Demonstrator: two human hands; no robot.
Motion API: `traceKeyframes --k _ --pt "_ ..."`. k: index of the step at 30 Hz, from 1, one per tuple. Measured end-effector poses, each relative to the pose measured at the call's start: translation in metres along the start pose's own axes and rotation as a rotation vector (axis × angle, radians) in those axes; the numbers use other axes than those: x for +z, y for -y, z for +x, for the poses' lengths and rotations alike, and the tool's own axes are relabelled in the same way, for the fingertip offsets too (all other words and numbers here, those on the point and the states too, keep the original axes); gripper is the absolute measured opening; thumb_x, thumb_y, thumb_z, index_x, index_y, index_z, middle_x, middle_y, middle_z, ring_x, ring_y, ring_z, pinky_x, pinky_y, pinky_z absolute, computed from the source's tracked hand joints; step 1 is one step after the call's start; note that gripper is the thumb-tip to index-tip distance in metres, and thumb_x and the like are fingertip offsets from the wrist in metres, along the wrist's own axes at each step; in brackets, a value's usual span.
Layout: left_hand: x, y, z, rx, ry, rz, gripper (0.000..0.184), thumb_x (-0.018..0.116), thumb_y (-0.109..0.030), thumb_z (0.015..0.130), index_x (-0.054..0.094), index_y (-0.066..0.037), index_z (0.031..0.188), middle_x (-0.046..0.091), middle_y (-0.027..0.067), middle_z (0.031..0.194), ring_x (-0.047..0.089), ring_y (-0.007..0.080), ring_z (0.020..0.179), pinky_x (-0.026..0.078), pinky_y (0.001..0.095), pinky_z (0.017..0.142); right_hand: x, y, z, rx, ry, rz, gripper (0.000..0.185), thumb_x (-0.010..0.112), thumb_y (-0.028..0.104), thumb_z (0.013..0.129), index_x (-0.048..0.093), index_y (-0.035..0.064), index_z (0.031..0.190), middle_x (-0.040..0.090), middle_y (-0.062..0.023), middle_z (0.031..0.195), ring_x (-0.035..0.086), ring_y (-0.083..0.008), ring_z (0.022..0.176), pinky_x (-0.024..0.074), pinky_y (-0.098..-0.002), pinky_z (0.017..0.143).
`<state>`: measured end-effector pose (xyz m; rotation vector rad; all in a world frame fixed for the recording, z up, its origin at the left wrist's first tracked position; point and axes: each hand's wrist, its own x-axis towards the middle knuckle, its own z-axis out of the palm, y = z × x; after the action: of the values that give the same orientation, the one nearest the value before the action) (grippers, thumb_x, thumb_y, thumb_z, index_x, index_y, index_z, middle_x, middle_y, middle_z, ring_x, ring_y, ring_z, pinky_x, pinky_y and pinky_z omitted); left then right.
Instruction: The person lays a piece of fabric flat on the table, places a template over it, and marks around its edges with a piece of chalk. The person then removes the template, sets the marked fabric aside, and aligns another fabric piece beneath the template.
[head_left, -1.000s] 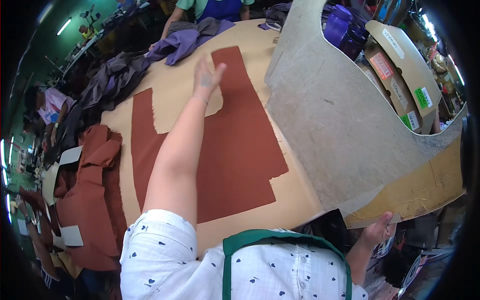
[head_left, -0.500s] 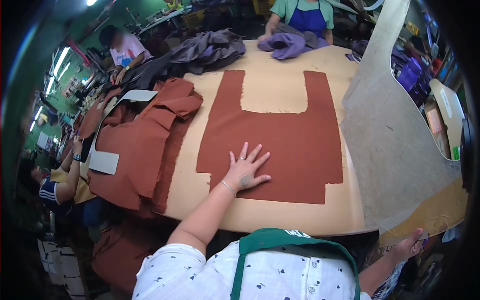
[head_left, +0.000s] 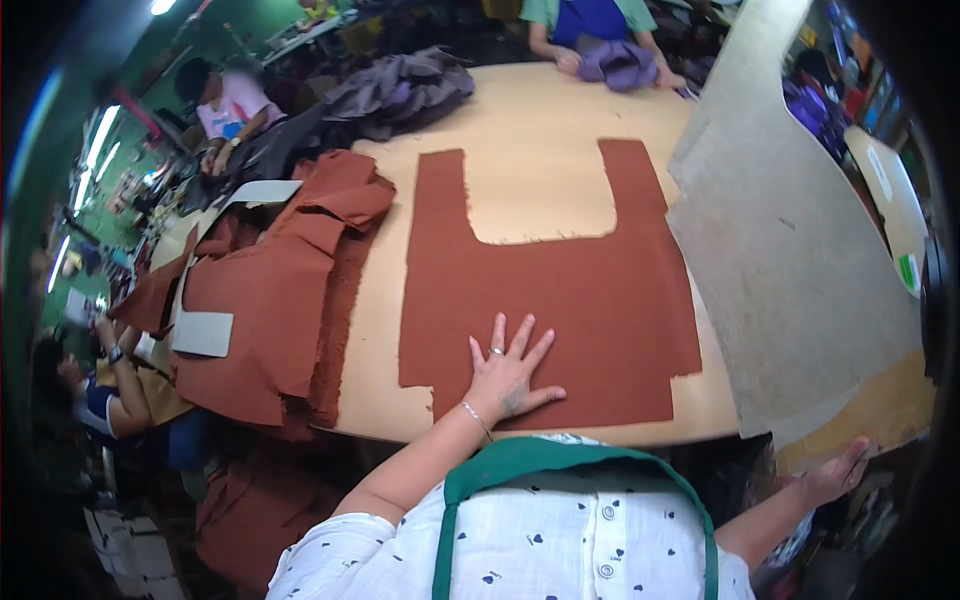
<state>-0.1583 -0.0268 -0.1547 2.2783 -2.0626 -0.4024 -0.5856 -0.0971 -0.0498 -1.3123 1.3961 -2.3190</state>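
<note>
A flat piece of rust cloth (head_left: 545, 290) lies on the near middle of the table (head_left: 570, 115), its two long arms pointing to the table's far side and its straight end close to the table's near rim. The person's left hand (head_left: 510, 385) rests palm down on that near end, fingers spread wide and gripping nothing; such a broad press likely keeps the cloth smooth and stops it sliding. Over the table's right side stands a big grey board (head_left: 790, 260) with a brown strip (head_left: 860, 412) along its near end. The right hand (head_left: 838, 478) is at the strip's lower edge, seemingly to steady the board, though whether its fingers pinch the edge or only brush it is not clear from this view. At the table's left side sits a rumpled pile of rust fabric (head_left: 265, 320) with a pale card (head_left: 203, 334) on top, perhaps set there as a marker or weight. By the table's far edge, a co-worker in a blue apron (head_left: 588, 20) has both hands at a purple bundle (head_left: 618, 65), and dark fabric (head_left: 400, 95) is heaped at the table's far left.
</note>
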Motion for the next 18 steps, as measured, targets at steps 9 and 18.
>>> traceKeyframes --k 9,18 --pt "0.000 0.003 0.024 0.039 -0.034 0.046 0.085 0.047 -0.072 0.066 0.027 -0.027 0.135 0.011 0.0063 0.144 -0.001 0.0393 0.131 0.011 0.0695 0.093 -0.020 0.037 0.004 0.027 -0.090 0.029 0.054 0.057 0.029 0.084 0.040 -0.0044 0.123 0.042 -0.0110 0.127 0.041 -0.0210 0.113 0.0290 -0.0336 0.096" --pt "-0.005 0.022 0.000 0.076 -0.178 -0.320 0.069 0.047 -0.058 0.078 0.034 -0.016 0.131 0.027 0.0093 0.138 0.015 0.0319 0.130 0.018 0.0557 0.100 -0.052 0.003 0.024 0.499 0.115 0.438 0.054 0.054 0.034 0.085 0.041 -0.0028 0.122 0.046 -0.0088 0.123 0.043 -0.0190 0.112 0.0283 -0.0319 0.096"
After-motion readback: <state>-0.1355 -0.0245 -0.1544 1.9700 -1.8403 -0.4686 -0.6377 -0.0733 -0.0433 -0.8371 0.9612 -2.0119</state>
